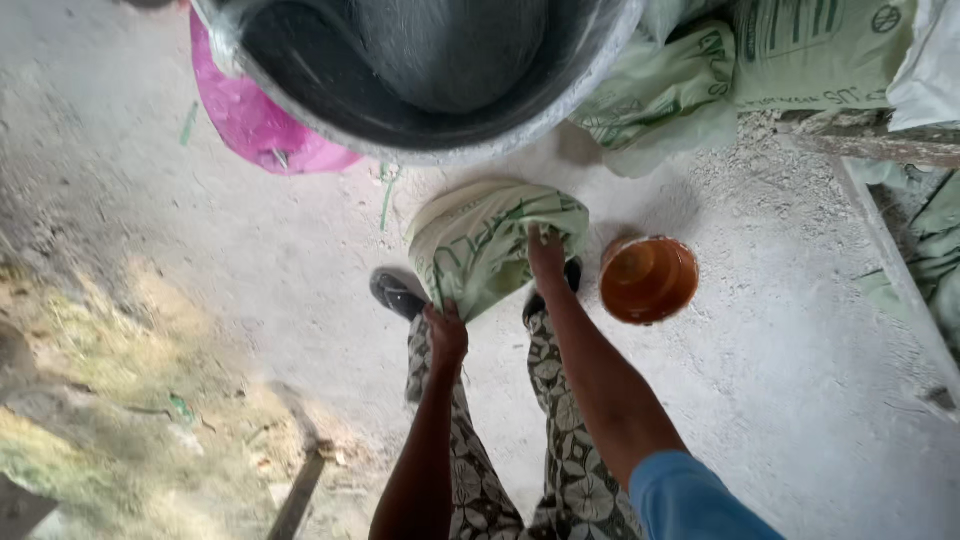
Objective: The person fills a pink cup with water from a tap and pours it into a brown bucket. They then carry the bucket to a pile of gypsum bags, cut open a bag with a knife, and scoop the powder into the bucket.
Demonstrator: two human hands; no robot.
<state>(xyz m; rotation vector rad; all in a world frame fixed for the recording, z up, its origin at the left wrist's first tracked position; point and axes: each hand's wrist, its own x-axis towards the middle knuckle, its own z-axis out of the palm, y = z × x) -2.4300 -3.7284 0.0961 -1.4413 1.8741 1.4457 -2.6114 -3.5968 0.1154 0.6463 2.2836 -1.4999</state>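
Nearest the lens, item one: your blue sleeve [690,500] at the lower right edge, with the right forearm running up from it over patterned trousers [560,470]. Item two: your right hand [546,255], fingers curled shut on the upper right fold of a pale green printed sack [490,240]. Item three: your left hand [446,335], closed on the sack's lower edge, so the sack hangs bunched between both grips, just above your dark shoes [398,293] and off the dusty concrete floor [250,260]. Item four: an orange bucket [648,279], standing upright just beside the sack on your right, its mouth open and showing no visible contents. Item five: a large grey metal basin [440,90] directly beyond the sack at the top of the view, rim close to the sack's far fold. Item six: a pink plastic bag [250,125] tucked against the basin's left side. Item seven: more green printed sacks [700,70] heaped at the upper right, beside a concrete ledge [890,240]. Handling note, as a judgement: keep both grips well apart and level (the woven cloth looks slack and liable to fold in on itself), hold the mouth edge taut, and keep your feet wide of the bucket so that a swing of the sack does not tip it. Whether the sack has anything inside cannot be told from this view.
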